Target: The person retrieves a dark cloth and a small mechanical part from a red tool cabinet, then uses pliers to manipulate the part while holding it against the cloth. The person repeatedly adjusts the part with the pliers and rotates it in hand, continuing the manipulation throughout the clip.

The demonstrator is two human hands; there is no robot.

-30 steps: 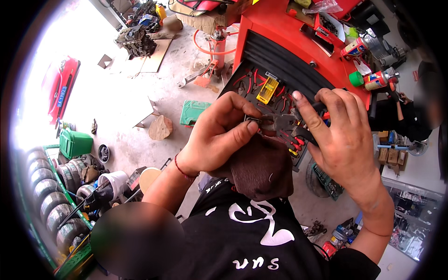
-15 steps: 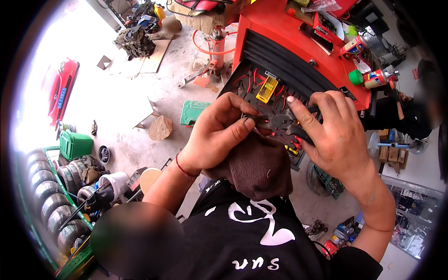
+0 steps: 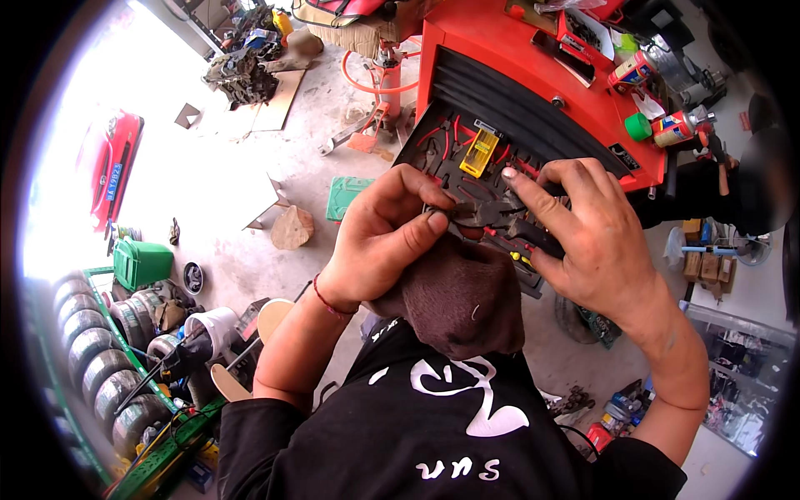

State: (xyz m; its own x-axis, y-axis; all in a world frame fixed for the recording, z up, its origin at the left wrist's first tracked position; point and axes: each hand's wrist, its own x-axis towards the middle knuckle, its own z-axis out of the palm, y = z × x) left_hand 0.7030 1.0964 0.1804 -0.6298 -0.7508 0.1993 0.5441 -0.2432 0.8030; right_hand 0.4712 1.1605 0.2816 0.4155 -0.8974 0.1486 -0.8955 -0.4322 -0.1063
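Note:
My right hand [image 3: 596, 237] is closed around the dark handles of a pair of pliers [image 3: 493, 215], its index finger stretched along the tool. The jaws point left, toward the fingertips of my left hand [image 3: 379, 237]. That hand pinches thumb and index finger together at the jaw tips; whatever small thing sits there is too small and dark to name. Just below the pliers is a brown fabric piece [image 3: 462, 300], in front of my black shirt. Beyond my hands an open drawer [image 3: 433, 171] holds several red-handled pliers and a yellow case [image 3: 479, 152].
The drawer belongs to a red tool cabinet [image 3: 508, 58] with spray cans [image 3: 673, 129] on top. A green case [image 3: 346, 196] and a wooden round [image 3: 292, 227] lie on the floor. Tyres [image 3: 108, 392] line the left side. Another person [image 3: 708, 196] is at the right.
Both hands hold nearly the same pose, with the pliers slightly shifted at my left fingertips. A blurred round shape at the lower left is gone, and my left sleeve shows there.

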